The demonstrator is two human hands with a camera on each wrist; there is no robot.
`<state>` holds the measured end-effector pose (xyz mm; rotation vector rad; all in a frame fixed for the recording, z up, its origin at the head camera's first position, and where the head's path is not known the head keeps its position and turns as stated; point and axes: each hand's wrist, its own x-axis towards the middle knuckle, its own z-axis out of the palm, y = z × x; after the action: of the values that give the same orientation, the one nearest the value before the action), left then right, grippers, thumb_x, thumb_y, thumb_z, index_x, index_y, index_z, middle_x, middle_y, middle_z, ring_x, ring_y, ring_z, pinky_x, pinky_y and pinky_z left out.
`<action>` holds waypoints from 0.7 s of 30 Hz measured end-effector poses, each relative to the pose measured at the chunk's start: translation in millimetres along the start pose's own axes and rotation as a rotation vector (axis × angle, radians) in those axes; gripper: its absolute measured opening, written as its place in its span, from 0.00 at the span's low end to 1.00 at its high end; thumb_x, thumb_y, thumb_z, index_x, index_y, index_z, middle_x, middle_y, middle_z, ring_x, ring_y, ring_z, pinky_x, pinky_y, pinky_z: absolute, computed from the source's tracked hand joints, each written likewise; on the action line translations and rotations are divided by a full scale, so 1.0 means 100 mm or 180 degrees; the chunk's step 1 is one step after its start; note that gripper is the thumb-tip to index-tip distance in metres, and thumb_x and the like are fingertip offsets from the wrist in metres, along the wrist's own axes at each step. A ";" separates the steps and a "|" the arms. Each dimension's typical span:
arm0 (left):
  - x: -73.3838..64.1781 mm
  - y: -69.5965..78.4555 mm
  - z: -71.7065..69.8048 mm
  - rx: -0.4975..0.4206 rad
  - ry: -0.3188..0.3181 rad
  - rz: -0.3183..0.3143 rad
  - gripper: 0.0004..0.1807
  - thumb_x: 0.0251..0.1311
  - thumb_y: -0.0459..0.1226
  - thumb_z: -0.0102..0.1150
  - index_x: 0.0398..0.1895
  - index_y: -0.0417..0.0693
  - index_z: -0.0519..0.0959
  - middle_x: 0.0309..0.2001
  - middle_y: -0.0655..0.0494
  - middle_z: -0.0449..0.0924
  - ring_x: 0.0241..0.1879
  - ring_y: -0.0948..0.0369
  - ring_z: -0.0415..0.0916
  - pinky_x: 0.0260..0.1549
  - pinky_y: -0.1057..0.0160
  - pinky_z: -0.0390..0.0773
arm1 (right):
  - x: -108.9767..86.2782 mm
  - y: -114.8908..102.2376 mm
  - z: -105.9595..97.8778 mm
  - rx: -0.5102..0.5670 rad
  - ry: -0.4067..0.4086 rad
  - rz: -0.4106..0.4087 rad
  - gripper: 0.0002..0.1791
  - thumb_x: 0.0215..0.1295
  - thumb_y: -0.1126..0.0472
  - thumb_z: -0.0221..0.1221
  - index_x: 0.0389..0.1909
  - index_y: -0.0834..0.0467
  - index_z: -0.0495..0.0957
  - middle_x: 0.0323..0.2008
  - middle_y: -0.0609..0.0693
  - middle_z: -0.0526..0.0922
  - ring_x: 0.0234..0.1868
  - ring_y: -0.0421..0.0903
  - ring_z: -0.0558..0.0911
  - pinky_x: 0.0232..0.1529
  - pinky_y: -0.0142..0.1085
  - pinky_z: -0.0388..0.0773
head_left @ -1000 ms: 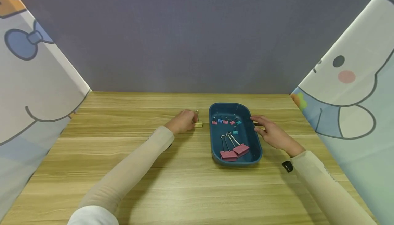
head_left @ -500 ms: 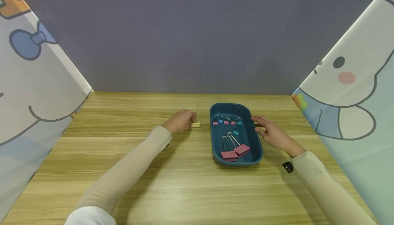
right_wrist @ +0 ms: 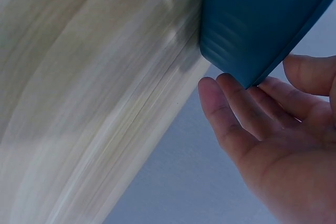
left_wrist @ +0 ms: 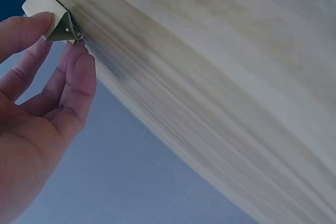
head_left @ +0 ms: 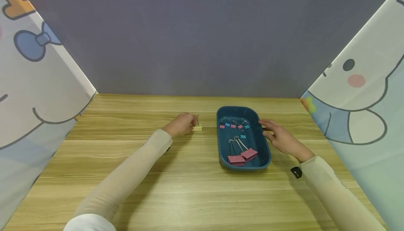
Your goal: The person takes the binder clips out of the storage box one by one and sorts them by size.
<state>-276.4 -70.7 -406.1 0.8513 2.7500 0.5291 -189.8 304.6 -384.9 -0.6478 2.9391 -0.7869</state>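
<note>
My left hand [head_left: 180, 125] pinches a pale yellow binder clip [head_left: 197, 128] low over the table, left of a dark blue tray [head_left: 222, 153]. In the left wrist view the thumb lies against the face of that yellow binder clip [left_wrist: 44, 6], with fingertips on its other side. Two large pink binder clips [head_left: 249, 154] lie at the near end of the tray, wire handles pointing away. Several small pink, blue and teal binder clips [head_left: 233, 126] lie toward its far end. Fairly straight fingers of my right hand [right_wrist: 283, 135] touch the right side of the tray [right_wrist: 252, 24].
Wood-grain table [head_left: 189, 196] spreads around the tray on all sides. A grey upright panel [head_left: 195, 38] stands along the back edge. Cartoon-printed panels rise at the left [head_left: 47, 94] and right [head_left: 363, 101].
My left hand has slid a little to the left with the yellow binder clip, widening the gap to the tray. The right hand stays at the tray's side. The head view has shifted slightly.
</note>
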 end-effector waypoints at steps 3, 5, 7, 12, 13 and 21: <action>-0.02 -0.03 -0.01 0.0015 0.0019 0.0009 0.08 0.57 0.27 0.60 0.38 0.44 0.82 0.45 0.51 0.80 0.49 0.53 0.75 0.47 0.59 0.74 | 0.00 0.00 0.00 0.0014 0.0001 -0.0006 0.24 0.69 0.70 0.50 0.65 0.69 0.62 0.63 0.64 0.63 0.54 0.62 0.74 0.48 0.55 0.73; -0.03 -0.05 -0.01 0.0050 0.0035 0.0017 0.07 0.57 0.27 0.61 0.38 0.43 0.82 0.44 0.51 0.80 0.49 0.54 0.75 0.47 0.59 0.74 | 0.00 0.00 0.00 0.0024 -0.0001 -0.0012 0.24 0.69 0.70 0.50 0.65 0.69 0.62 0.63 0.65 0.63 0.54 0.62 0.74 0.48 0.55 0.73; -0.04 -0.07 -0.02 0.0073 0.0054 0.0029 0.08 0.57 0.27 0.61 0.39 0.43 0.82 0.44 0.51 0.80 0.49 0.53 0.75 0.47 0.59 0.74 | 0.00 0.00 0.00 0.0036 -0.0003 -0.0012 0.24 0.69 0.70 0.50 0.65 0.69 0.62 0.63 0.65 0.63 0.54 0.62 0.74 0.48 0.54 0.73; -0.06 -0.11 -0.02 0.0063 0.0049 0.0005 0.09 0.57 0.28 0.60 0.40 0.43 0.81 0.44 0.51 0.80 0.49 0.53 0.74 0.47 0.58 0.74 | 0.00 0.01 0.00 0.0054 -0.0014 -0.0008 0.24 0.69 0.70 0.50 0.65 0.69 0.62 0.63 0.65 0.63 0.54 0.62 0.74 0.48 0.54 0.74; -0.07 -0.12 -0.03 0.0051 0.0048 0.0003 0.09 0.57 0.27 0.60 0.40 0.43 0.81 0.44 0.51 0.80 0.49 0.53 0.74 0.47 0.58 0.74 | 0.00 0.01 0.00 0.0050 -0.0017 -0.0009 0.24 0.69 0.70 0.50 0.65 0.69 0.62 0.63 0.65 0.63 0.54 0.62 0.74 0.48 0.54 0.74; -0.11 -0.14 -0.05 -0.0003 0.0115 -0.0009 0.09 0.57 0.27 0.60 0.41 0.43 0.81 0.44 0.51 0.80 0.49 0.53 0.75 0.48 0.58 0.74 | 0.00 -0.01 -0.01 0.0050 -0.0034 0.0029 0.24 0.69 0.70 0.50 0.65 0.69 0.62 0.63 0.65 0.62 0.54 0.62 0.74 0.48 0.54 0.73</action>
<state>-275.5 -89.1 -406.1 0.8459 2.7826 0.5506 -189.6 304.0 -383.5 -0.6352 2.9211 -0.8022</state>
